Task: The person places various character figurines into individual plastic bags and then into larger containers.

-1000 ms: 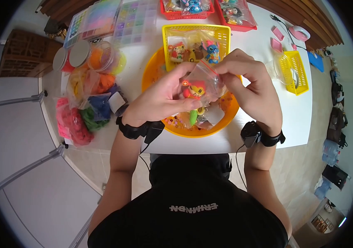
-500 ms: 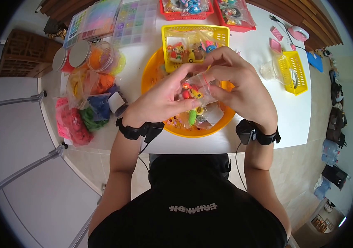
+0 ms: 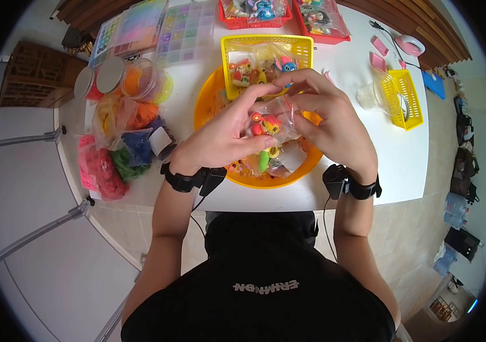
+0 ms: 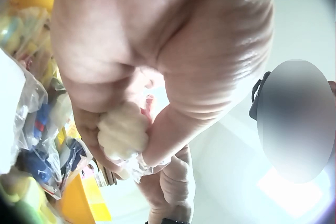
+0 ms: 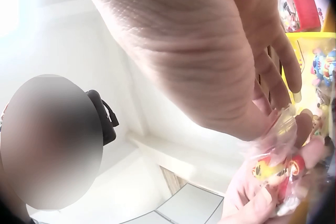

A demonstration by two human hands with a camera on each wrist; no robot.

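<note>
My left hand (image 3: 226,130) grips a small red and yellow figurine (image 3: 269,124) inside a clear zip bag (image 3: 284,108), its thumb across the front. The thumb and fingers of my right hand (image 3: 334,111) pinch the bag near its red-striped opening. Close up in the right wrist view, the figurine (image 5: 273,170) shows through crinkled plastic. A cream-coloured, lobed piece (image 4: 124,131) sits between the left fingers in the left wrist view. Below the hands is a round orange tray (image 3: 202,108) with beads and a green charm (image 3: 264,161) in it.
A yellow basket (image 3: 309,43) of bagged figurines leans over the tray's far side. Red baskets (image 3: 243,21) stand behind it. To the left lie lidded jars (image 3: 111,75), bags of coloured clay (image 3: 103,171) and compartment boxes (image 3: 186,34). Another yellow basket (image 3: 411,94) is at right.
My right hand has come down and left from the bag's top corner, its fingers now spread over the bag's opening side. The figurine has turned in the left hand, which stays in place.
</note>
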